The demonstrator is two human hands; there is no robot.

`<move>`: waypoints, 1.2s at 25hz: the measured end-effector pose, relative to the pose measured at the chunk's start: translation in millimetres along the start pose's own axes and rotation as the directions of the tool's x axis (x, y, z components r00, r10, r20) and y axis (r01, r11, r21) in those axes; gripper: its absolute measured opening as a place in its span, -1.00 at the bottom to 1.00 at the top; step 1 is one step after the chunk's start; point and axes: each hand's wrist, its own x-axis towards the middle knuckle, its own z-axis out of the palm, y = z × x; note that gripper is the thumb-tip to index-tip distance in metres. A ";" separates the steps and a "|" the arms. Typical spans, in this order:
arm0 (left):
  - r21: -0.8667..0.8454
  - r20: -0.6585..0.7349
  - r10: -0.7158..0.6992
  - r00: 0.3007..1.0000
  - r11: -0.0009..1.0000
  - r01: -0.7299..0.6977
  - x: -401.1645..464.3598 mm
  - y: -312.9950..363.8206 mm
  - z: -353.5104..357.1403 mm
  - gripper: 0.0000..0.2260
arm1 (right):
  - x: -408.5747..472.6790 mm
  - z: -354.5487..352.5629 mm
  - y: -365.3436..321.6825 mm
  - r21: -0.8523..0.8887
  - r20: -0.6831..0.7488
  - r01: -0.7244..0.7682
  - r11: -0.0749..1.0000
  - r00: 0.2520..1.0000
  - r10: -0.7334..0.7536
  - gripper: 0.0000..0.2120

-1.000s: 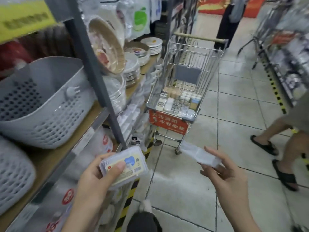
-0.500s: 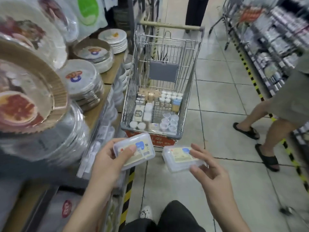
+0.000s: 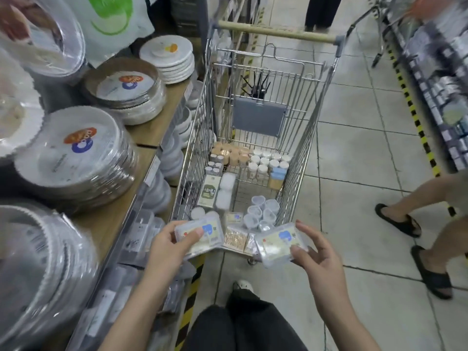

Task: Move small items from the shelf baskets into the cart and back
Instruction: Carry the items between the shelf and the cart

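Note:
My left hand (image 3: 169,245) grips a small clear plastic box (image 3: 202,235) with a yellow and blue label, held over the near left corner of the wire shopping cart (image 3: 311,138). My right hand (image 3: 316,257) holds a second box of the same kind (image 3: 279,244) at the cart's near right corner. Inside the cart lie several small white jars (image 3: 268,160), tan tubs (image 3: 231,153), clear cups (image 3: 263,214) and flat packets (image 3: 235,239). No shelf basket is in view.
Stacks of wrapped paper plates (image 3: 73,158) fill the wooden shelf (image 3: 147,134) on my left. A person's legs in black sandals (image 3: 430,272) stand on the tiled floor to the right. Another shelf of goods (image 3: 440,79) lines the far right aisle.
I have walked up to the cart, which now sits right below my hands. Both boxes have moved forward over its near edge. The grey baskets have left the view.

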 end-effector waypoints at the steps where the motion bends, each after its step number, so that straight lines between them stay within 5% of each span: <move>1: 0.013 0.003 -0.012 1.000 1.000 0.012 17.8 0.2 8.2 -0.81 | 15.6 2.2 1.4 -0.016 0.001 -0.028 0.999 1.000 0.028 -0.60; 15: 0.220 -0.022 -0.376 0.927 0.902 0.371 216.9 -109.0 93.9 -0.72 | 183.6 50.8 108.4 0.033 -0.275 -0.379 0.925 0.886 0.373 -0.57; 21: 0.272 -0.070 -0.381 0.922 0.882 0.385 265.3 -146.3 131.5 -0.77 | 226.2 55.1 155.3 0.089 -0.318 -0.482 0.871 0.815 0.484 -0.73; 30: 0.393 -0.116 -0.341 0.933 0.847 0.358 284.5 -180.3 166.0 -0.78 | 246.4 53.4 206.5 0.151 -0.380 -0.455 0.878 0.793 0.476 -0.70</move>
